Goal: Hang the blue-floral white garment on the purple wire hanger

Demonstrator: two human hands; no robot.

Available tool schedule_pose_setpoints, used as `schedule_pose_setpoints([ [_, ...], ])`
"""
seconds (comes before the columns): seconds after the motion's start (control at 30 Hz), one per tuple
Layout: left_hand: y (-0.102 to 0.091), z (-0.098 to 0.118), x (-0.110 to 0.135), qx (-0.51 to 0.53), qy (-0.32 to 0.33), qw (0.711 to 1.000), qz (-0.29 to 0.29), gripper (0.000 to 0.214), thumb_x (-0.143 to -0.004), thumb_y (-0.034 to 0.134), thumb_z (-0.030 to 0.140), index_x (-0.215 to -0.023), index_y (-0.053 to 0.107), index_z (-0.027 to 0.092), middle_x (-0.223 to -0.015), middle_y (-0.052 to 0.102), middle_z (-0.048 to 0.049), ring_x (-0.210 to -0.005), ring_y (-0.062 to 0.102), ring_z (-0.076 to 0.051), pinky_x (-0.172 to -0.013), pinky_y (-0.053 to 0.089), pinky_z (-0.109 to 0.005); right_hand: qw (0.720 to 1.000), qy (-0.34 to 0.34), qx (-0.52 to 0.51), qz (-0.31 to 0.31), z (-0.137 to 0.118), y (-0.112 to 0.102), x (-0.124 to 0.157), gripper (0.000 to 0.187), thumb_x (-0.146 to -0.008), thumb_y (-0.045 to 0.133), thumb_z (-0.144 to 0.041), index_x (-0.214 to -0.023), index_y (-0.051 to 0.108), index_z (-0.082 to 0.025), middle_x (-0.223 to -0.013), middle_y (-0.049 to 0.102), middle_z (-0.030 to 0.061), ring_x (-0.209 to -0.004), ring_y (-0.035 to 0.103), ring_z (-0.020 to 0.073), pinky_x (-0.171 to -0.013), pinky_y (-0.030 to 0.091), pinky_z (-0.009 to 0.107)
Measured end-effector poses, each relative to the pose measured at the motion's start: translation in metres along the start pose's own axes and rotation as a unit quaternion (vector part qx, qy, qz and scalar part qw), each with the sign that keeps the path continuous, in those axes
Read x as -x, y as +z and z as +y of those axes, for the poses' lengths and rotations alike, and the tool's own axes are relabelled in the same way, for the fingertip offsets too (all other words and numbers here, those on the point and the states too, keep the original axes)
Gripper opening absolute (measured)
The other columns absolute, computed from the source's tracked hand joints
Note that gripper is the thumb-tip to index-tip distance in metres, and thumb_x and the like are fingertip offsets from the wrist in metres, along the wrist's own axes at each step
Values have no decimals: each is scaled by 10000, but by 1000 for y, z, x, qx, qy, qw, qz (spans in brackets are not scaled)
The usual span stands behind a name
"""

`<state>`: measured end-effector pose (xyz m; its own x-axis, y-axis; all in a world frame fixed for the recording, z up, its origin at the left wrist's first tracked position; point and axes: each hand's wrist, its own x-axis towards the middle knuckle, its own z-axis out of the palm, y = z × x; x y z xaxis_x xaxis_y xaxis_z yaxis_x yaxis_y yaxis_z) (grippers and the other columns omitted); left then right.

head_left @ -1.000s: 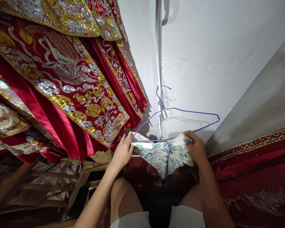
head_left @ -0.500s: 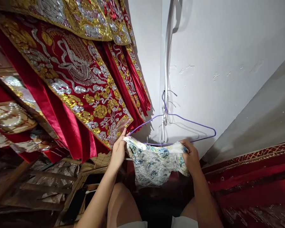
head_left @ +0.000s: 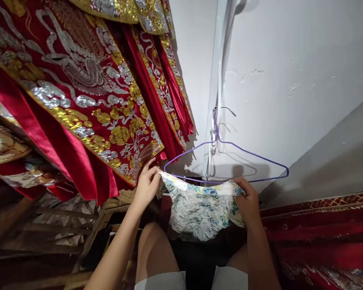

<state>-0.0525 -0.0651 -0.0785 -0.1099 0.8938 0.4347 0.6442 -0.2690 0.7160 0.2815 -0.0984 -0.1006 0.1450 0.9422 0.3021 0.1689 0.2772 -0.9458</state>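
Note:
A white garment (head_left: 199, 211) with a blue, green and yellow floral print is stretched between my hands, its body gathered and crinkled. My left hand (head_left: 147, 181) pinches one end of its top edge, the index finger raised. At the other end, my right hand (head_left: 246, 197) grips the opposite corner. Just behind the top edge hangs a purple wire hanger (head_left: 251, 153), its hook at a white vertical strip on the wall. The hanger's lower bar runs partly behind the cloth; whether they touch I cannot tell.
Red costumes (head_left: 109, 100) with gold and silver embroidery hang at the left. A white wall (head_left: 290, 48) rises ahead. Red cloth (head_left: 320, 233) with a patterned border lies at the right. A wooden frame (head_left: 97, 229) stands low at the left, and a pearl-trimmed item (head_left: 3, 141) sits above it.
My left hand has shifted slightly left, and the garment's top edge is pulled straighter. The camera view has shifted, so the hanger appears larger and farther right.

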Motion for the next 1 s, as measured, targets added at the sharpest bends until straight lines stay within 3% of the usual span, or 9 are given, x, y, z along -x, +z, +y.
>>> schedule_pose_setpoints([
  [0.13, -5, 6, 12, -44, -21, 998, -42, 221, -924, 460, 310, -884, 658, 220, -1278, 608, -114, -1410, 452, -284, -1166, 373, -448, 1000, 12, 2, 13, 7, 1, -1, 171, -707, 545, -179, -816, 671, -216, -725, 624, -21, -689, 548, 168, -596, 386, 251],
  [0.3, -9, 21, 13, 4, -41, 996, -74, 237, -959, 439, 318, -969, 648, 206, -1041, 686, -70, -1042, 634, -233, -1002, 466, -379, 999, 15, 21, 39, 8, -1, -2, 220, -646, 522, -180, -799, 677, -211, -716, 636, -21, -707, 559, 173, -617, 403, 251],
  [0.37, -9, 27, 13, 39, -43, 997, -51, 234, -957, 446, 306, -985, 649, 195, -1036, 699, -68, -1034, 639, -227, -993, 463, -363, 998, 12, 36, 46, 4, -3, -4, 252, -614, 493, -177, -785, 674, -209, -691, 627, -21, -683, 542, 168, -598, 388, 251],
  [0.47, -8, 32, 16, 68, -22, 997, 30, 225, -944, 476, 291, -1020, 658, 184, -1148, 690, -90, -1126, 617, -234, -1033, 435, -363, 998, 3, 46, 49, -3, -5, -8, 265, -583, 480, -193, -767, 670, -204, -673, 628, -15, -662, 539, 169, -577, 378, 251],
  [0.67, -1, 27, 34, 98, 42, 984, 145, 170, -901, 475, 213, -833, 630, 194, -1041, 654, -69, -1059, 602, -215, -973, 450, -338, 999, -3, 26, 29, -8, -6, -8, 215, -650, 529, -224, -819, 659, -206, -608, 580, -24, -588, 481, 150, -523, 334, 248],
  [0.87, 1, 16, 40, 115, 50, 980, 157, 68, -854, 599, 258, -837, 630, 200, -1087, 632, -76, -1097, 594, -232, -1006, 454, -370, 999, 34, 25, -15, -6, -2, -9, 123, -701, 565, -248, -788, 642, -208, -570, 486, -52, -505, 321, 107, -478, 241, 254],
  [1.0, 0, 27, 23, 134, 79, 977, 146, 92, -889, 608, 300, -910, 625, 211, -1207, 608, -96, -1205, 567, -248, -1071, 432, -404, 999, 29, 20, -2, -13, 1, -6, 93, -696, 553, -252, -741, 620, -205, -592, 494, -46, -534, 339, 109, -497, 244, 255],
])
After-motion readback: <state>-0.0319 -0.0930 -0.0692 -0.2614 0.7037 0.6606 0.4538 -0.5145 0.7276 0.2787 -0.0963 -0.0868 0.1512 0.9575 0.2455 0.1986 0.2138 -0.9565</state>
